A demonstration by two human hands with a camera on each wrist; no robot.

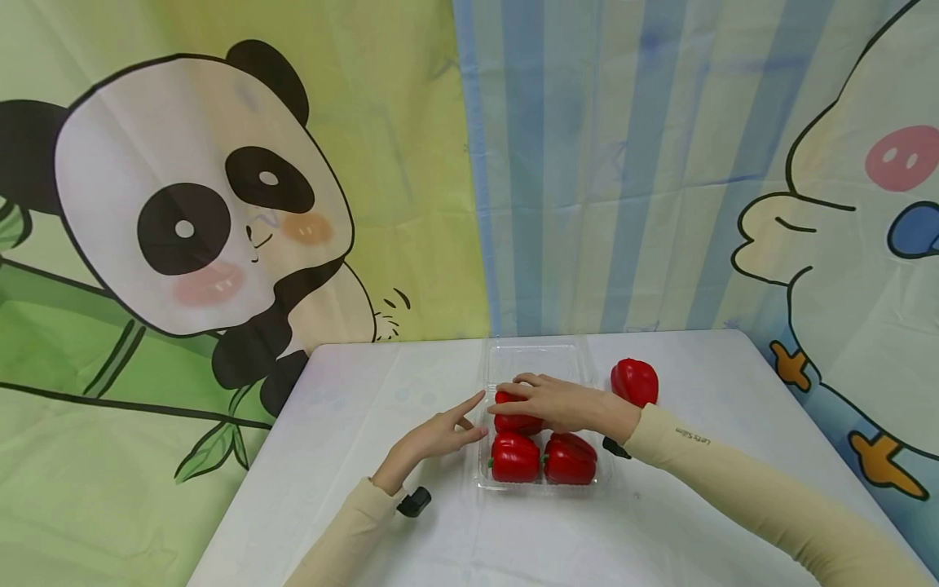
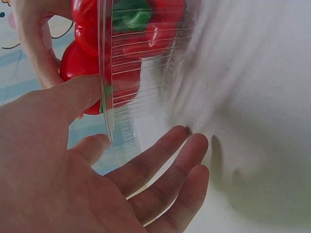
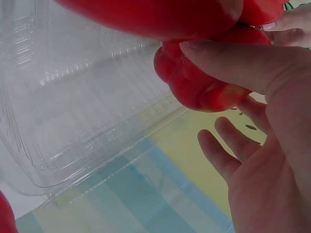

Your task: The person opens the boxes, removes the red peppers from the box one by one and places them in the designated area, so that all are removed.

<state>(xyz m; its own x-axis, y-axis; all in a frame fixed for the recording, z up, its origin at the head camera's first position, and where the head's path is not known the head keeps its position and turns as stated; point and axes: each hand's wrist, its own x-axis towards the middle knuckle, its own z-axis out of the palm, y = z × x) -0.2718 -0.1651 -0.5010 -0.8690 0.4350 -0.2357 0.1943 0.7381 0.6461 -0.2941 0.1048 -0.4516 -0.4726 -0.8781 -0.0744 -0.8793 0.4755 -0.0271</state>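
A clear plastic container [image 1: 539, 487] lies with several red bell peppers about it. Two of them, a left front bell pepper [image 1: 515, 457] and a right front bell pepper [image 1: 570, 459], sit side by side in it. Behind the left one, my right hand [image 1: 561, 403] grips another red bell pepper [image 3: 201, 90], thumb on its near side and a finger beyond it. My left hand [image 1: 434, 434] is at the container's left side. Its index finger and thumb touch the rim [image 2: 108, 116], fairly straight, while the other fingers [image 2: 167, 167] spread loosely below.
One more red bell pepper [image 1: 634, 381] rests on the white table [image 1: 411, 391], right of the container. The container's transparent lid [image 1: 534, 361] lies folded back towards the far edge. Behind the table hangs a printed curtain [image 1: 411, 163].
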